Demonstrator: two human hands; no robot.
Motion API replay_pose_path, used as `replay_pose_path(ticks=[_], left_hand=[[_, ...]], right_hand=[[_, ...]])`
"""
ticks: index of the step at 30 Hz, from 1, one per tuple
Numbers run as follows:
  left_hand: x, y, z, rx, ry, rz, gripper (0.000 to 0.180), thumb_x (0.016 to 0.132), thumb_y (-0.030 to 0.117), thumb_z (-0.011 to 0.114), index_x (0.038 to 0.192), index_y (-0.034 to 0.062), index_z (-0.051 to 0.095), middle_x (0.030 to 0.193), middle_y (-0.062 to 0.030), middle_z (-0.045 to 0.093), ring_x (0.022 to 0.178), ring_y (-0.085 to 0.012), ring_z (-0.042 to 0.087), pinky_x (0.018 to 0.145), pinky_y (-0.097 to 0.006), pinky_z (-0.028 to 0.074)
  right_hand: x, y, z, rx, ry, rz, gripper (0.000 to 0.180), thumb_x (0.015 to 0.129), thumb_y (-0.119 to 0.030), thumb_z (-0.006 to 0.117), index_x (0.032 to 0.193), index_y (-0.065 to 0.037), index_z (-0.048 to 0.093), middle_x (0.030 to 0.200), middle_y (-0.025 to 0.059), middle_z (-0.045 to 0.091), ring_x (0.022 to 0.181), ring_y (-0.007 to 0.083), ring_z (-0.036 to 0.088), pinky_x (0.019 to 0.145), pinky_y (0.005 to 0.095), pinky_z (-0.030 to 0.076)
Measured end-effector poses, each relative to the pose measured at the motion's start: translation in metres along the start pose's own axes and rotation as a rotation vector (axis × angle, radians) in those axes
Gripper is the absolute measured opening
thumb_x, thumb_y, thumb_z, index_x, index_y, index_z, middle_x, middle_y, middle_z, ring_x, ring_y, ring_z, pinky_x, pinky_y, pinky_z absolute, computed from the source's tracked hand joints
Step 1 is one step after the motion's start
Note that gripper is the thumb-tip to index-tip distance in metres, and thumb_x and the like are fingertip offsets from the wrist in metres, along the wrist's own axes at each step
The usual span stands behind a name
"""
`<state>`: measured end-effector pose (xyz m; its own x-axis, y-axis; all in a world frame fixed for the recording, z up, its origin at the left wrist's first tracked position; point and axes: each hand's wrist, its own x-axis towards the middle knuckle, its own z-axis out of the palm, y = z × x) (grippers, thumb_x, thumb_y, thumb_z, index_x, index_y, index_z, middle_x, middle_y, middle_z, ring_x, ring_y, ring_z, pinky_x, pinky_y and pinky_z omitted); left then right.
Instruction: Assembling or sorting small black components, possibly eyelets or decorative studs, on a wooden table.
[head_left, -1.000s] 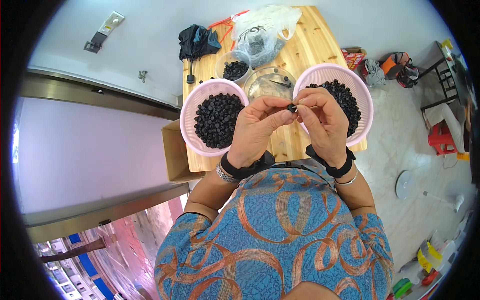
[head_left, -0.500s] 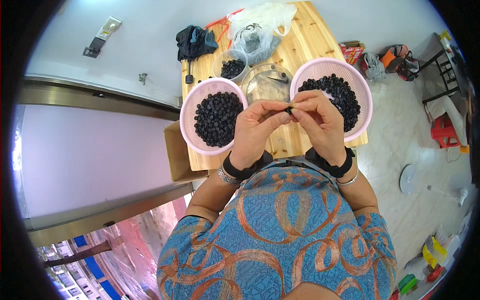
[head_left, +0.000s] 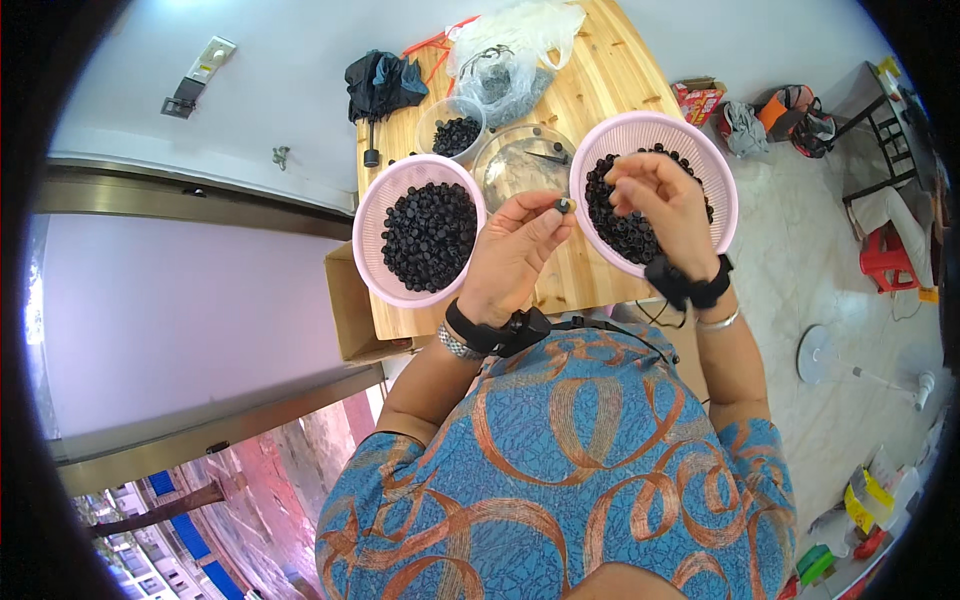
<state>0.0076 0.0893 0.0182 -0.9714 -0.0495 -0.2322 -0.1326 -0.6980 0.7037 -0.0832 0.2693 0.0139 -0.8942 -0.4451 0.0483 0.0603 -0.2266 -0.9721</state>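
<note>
My left hand point(head_left: 520, 240) pinches a small black cap-like piece point(head_left: 564, 206) between thumb and fingertips, in front of the round clear lid. Over the right pink basket point(head_left: 727, 180) hangs my right hand point(head_left: 665, 205), its fingers bent and slightly apart, with nothing visible between them. Many small black pieces point(head_left: 625, 236) lie in that basket, partly hidden by the hand. To the left of my left hand stands another pink basket point(head_left: 364, 250), holding a heap of similar black pieces point(head_left: 430, 238).
Behind the baskets are a clear tub point(head_left: 428, 128) with black pieces, a round clear lid point(head_left: 510, 170) bearing a dark slender tool point(head_left: 547, 157), a plastic bag point(head_left: 520, 50) and a folded black umbrella point(head_left: 385, 85). A cardboard box point(head_left: 345, 305) stands beside the wooden table point(head_left: 630, 70).
My hands were together at the small piece; my right hand has let go and moved right over the right basket. My left hand keeps the piece.
</note>
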Motion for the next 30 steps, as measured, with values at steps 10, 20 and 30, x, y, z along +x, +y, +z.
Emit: replay_pose_path(ticks=[10, 20, 30], left_hand=[[-0.009, -0.002, -0.013, -0.022, 0.061, -0.015, 0.027, 0.090, 0.003, 0.047, 0.116, -0.0023, 0.049, 0.101, -0.0086, 0.058, 0.090, -0.0133, 0.059, 0.080, -0.022, 0.050], [-0.021, -0.003, -0.019, -0.041, 0.132, 0.021, 0.023, 0.089, 0.005, 0.049, 0.112, 0.0005, 0.054, 0.101, -0.0090, 0.060, 0.088, -0.0139, 0.059, 0.079, -0.024, 0.049], [-0.007, -0.009, -0.011, -0.009, 0.138, 0.011, 0.024, 0.088, 0.004, 0.050, 0.112, 0.0006, 0.052, 0.102, -0.0090, 0.059, 0.090, -0.0141, 0.059, 0.079, -0.024, 0.050]], right_hand=[[0.061, 0.095, -0.089, -1.417, -0.452, 0.130, 0.015, 0.072, -0.014, 0.054, 0.081, -0.005, 0.062, 0.082, 0.0178, 0.062, 0.079, 0.0332, 0.060, 0.069, 0.0422, 0.048], [0.075, 0.139, -0.072, -1.311, -0.378, 0.119, 0.017, 0.072, -0.015, 0.059, 0.086, -0.006, 0.061, 0.085, 0.0155, 0.063, 0.083, 0.0316, 0.060, 0.072, 0.0407, 0.048], [0.062, 0.092, -0.052, -0.628, -0.296, 0.088, 0.021, 0.075, -0.017, 0.066, 0.089, -0.003, 0.061, 0.075, 0.0079, 0.061, 0.066, 0.0173, 0.057, 0.062, 0.0289, 0.046]])
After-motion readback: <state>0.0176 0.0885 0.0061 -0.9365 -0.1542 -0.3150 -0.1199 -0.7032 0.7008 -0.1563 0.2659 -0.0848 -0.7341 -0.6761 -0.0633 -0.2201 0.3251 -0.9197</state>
